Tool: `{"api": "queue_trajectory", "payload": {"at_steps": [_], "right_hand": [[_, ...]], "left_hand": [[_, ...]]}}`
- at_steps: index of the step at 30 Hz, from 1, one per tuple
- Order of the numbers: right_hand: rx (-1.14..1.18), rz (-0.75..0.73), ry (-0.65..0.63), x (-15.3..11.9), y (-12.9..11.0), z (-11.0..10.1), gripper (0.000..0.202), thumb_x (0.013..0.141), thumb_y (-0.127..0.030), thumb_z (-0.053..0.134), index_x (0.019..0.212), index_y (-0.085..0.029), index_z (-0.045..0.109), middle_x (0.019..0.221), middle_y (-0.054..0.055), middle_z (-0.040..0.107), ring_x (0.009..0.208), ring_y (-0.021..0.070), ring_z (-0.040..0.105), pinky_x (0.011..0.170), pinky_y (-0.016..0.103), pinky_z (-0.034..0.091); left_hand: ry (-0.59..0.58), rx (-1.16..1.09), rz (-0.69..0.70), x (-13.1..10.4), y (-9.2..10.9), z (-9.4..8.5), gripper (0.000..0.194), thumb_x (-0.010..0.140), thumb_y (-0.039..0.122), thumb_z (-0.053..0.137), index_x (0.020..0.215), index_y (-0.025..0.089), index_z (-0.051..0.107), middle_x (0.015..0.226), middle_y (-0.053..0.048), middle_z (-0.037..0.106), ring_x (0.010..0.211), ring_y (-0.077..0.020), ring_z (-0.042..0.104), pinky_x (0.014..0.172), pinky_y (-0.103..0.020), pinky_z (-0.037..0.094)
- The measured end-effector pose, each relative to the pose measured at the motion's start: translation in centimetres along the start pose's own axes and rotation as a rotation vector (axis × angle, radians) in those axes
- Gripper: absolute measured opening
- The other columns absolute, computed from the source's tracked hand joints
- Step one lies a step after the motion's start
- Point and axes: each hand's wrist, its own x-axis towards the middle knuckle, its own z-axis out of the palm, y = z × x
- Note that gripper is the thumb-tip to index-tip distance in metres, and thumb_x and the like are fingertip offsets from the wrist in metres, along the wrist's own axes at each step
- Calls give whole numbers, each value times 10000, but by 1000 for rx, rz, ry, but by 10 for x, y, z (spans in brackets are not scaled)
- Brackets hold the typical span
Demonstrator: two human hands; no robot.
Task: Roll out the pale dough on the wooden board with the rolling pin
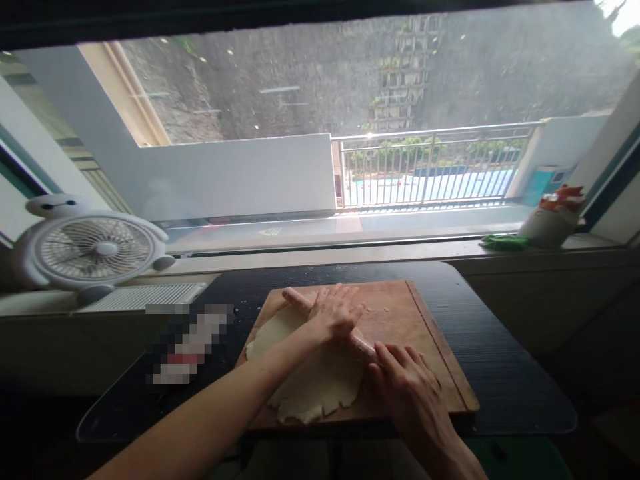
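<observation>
A flat sheet of pale dough point(313, 387) lies on a wooden cutting board point(420, 327) on a dark table. A thin wooden rolling pin point(296, 298) lies slantwise across the dough, running from upper left to lower right. My left hand point(334, 312) presses flat on the pin's middle, fingers spread. My right hand point(407, 383) rests palm-down on the pin's lower right end, near the board's front edge. Most of the pin is hidden under the two hands.
The dark table point(500, 360) stands against a window sill. A white desk fan point(95, 248) sits on the sill at left, a white container with orange top point(553, 217) at right. A blurred-out object point(187, 343) lies on the table left of the board.
</observation>
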Motion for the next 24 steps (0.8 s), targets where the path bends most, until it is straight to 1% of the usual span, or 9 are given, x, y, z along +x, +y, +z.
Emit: {"api": "queue_trajectory", "payload": {"at_steps": [4, 6, 8, 11, 15, 17, 19, 22, 24], "right_hand": [[-94, 36, 13, 6, 13, -2, 257, 899, -265, 456, 1128, -200, 554, 975, 47, 606, 905, 204, 532, 803, 349, 412], [-126, 56, 7, 5, 14, -1, 277, 893, -269, 467, 1151, -201, 543, 989, 47, 607, 909, 207, 536, 808, 355, 421], [-133, 37, 15, 1, 10, -2, 303, 895, -271, 458, 1182, -203, 527, 1016, 53, 604, 914, 207, 540, 797, 349, 437], [-109, -69, 59, -5, -1, -4, 309, 909, -256, 400, 1182, -199, 532, 1021, 70, 600, 896, 201, 552, 744, 328, 467], [-36, -204, 24, -9, -26, -3, 390, 886, -196, 410, 1268, -210, 489, 1026, 75, 591, 866, 190, 559, 729, 310, 482], [8, -237, -11, -10, -40, 1, 435, 873, -172, 431, 1304, -224, 461, 1033, 71, 586, 864, 184, 556, 744, 306, 481], [49, -261, -29, -10, -51, 6, 449, 866, -160, 442, 1310, -226, 459, 1034, 69, 586, 856, 180, 552, 749, 304, 478], [86, -281, -6, -9, -58, 13, 444, 863, -164, 447, 1302, -226, 469, 1021, 68, 593, 845, 178, 556, 741, 301, 475], [90, -274, 25, -8, -55, 18, 423, 867, -178, 447, 1284, -233, 484, 1012, 65, 596, 854, 180, 563, 734, 301, 473]], "left_hand": [[10, -39, -29, 45, 10, 3, 576, 903, 503, 180, 1320, 174, 404, 1351, -107, 474, 1287, -277, 346, 1015, -513, 286], [17, -50, -36, 53, 11, 3, 543, 905, 472, 198, 1278, 166, 447, 1308, -115, 513, 1251, -272, 393, 991, -502, 323], [29, -55, -30, 48, 10, 1, 497, 900, 453, 242, 1233, 180, 491, 1273, -100, 544, 1230, -261, 416, 993, -485, 330], [61, -55, -28, 16, -1, -2, 443, 897, 427, 291, 1204, 210, 525, 1294, -64, 535, 1251, -248, 395, 1039, -469, 284], [140, -29, 79, -52, -35, -7, 405, 917, 360, 287, 1145, 225, 593, 1328, -27, 512, 1301, -212, 340, 1116, -419, 179], [194, -21, 56, -86, -55, -10, 426, 926, 338, 271, 1241, 220, 532, 1376, -23, 462, 1329, -199, 301, 1128, -427, 158], [195, -19, 53, -113, -73, -14, 433, 929, 329, 272, 1292, 228, 485, 1397, -11, 434, 1331, -179, 303, 1132, -413, 171], [173, -18, 69, -130, -89, -19, 424, 927, 318, 280, 1280, 237, 502, 1370, 0, 468, 1299, -155, 360, 1125, -369, 211], [170, -8, 46, -121, -91, -19, 431, 927, 320, 273, 1258, 208, 525, 1332, -27, 511, 1269, -160, 403, 1113, -359, 233]]}}
